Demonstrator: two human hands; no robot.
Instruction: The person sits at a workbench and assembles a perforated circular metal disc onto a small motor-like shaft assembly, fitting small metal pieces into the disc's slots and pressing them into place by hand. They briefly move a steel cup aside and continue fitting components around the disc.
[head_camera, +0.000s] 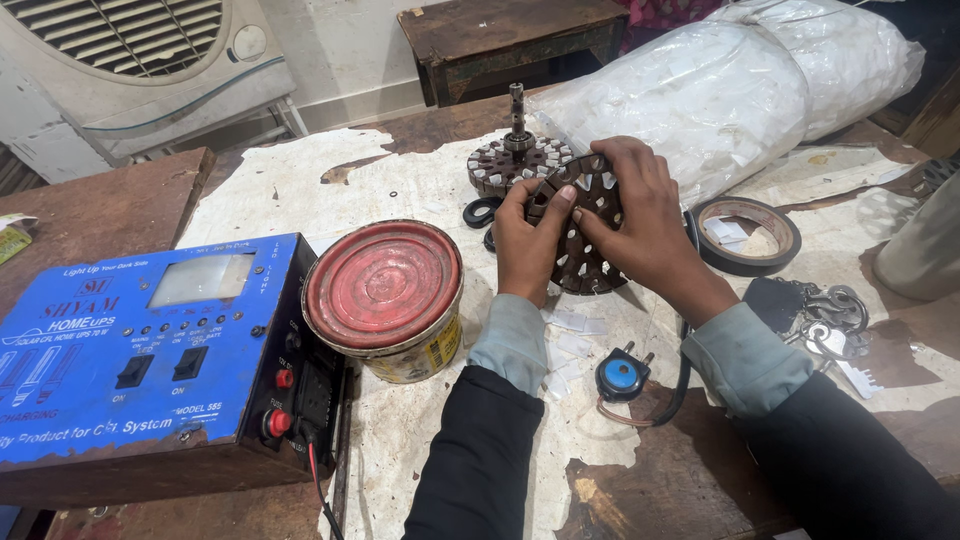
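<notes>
Both hands, left hand and right hand, are clamping their fingers on the slotted metal disc near the desk's far edge; it looks stiff, heavy, best gripped by its rim.

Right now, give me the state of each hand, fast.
Left hand: closed on the left edge of the slotted metal stator core, thumb on its face.
Right hand: closed over the core's right side, fingers on its face.

2 slotted stator discs, 1 red-lidded tin, 1 tape roll, 1 blue power box.
</notes>
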